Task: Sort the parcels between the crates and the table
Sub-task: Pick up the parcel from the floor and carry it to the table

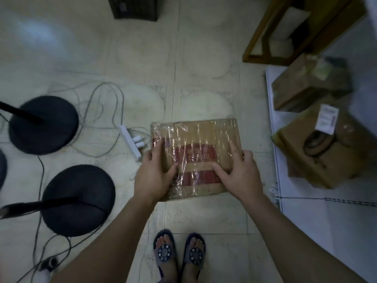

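Pale tiled floor (142,58) is seen from above, with grout lines and faint round scuff marks. A flat cardboard parcel (195,158) is held in mid-frame above the floor, directly ahead of two feet in dark sandals (179,254). The parcel is brown, wrapped in shiny clear film, with red printed blocks and characters on its top face; the print is too blurred to read.

The parcel is gripped from both sides. The left hand (155,176) is curled round its left edge, thumb laid on the top face, fingers hidden underneath. The right hand (238,172) is wrapped round the right edge, index finger and thumb spread flat on top.

Left of the parcel, a white power strip (130,142) with two white plugs is lying on the floor just beside it, among loose grey cables (106,103). Further left, two round black stand bases (79,201) with dark poles are seen, one behind the other.

Right of the parcel, a white table (306,217) is seen, bearing two more brown taped boxes: a far box (310,86) and a near box (326,152) with a white label. Whether these touch cannot be told.

Beyond the parcel, at the top edge, a dark slatted crate (134,8) is cut off, contents not visible. A wooden frame (285,33) is standing to the upper right.
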### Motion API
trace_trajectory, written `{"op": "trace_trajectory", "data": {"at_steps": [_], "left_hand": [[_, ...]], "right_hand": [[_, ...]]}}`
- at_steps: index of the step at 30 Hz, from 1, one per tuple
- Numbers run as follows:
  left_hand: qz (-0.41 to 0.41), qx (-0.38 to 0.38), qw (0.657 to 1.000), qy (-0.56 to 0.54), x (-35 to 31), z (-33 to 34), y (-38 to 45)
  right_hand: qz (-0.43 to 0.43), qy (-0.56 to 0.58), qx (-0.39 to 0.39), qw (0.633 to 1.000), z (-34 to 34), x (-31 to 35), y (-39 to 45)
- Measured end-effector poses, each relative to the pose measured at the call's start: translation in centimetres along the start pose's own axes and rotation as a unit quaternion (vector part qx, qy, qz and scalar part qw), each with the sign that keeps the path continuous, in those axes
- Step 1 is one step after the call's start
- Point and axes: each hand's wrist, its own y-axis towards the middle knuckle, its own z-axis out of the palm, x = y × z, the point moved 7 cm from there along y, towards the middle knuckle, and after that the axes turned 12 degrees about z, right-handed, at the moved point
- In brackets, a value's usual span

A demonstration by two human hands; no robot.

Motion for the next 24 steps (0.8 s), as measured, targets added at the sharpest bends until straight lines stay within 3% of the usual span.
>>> {"op": "trace_trajectory", "data": {"at_steps": [7, 11, 19, 24], "left_hand": [[0.057, -0.098, 0.993, -0.017, -13.9, -15.3, 0.2], [0.094, -0.108, 0.989, -0.034, -19.5, -22.0, 1.2], [0.151, -0.147, 0.977, -0.023, -28.0, -33.0, 3.1], [0.189, -0.168, 0.967, -0.017, -32.2, -36.4, 5.4]], "right_hand": [[-0.013, 0.084, -0.041, 0.995, -18.7, 7.1, -4.3], [-0.022, 0.102, -0.071, 0.992, -26.8, 10.3, -5.9], [-0.065, 0.148, -0.150, 0.975, -38.5, 15.6, -8.0], [-0.064, 0.144, -0.184, 0.970, -43.1, 17.3, -6.5]]}}
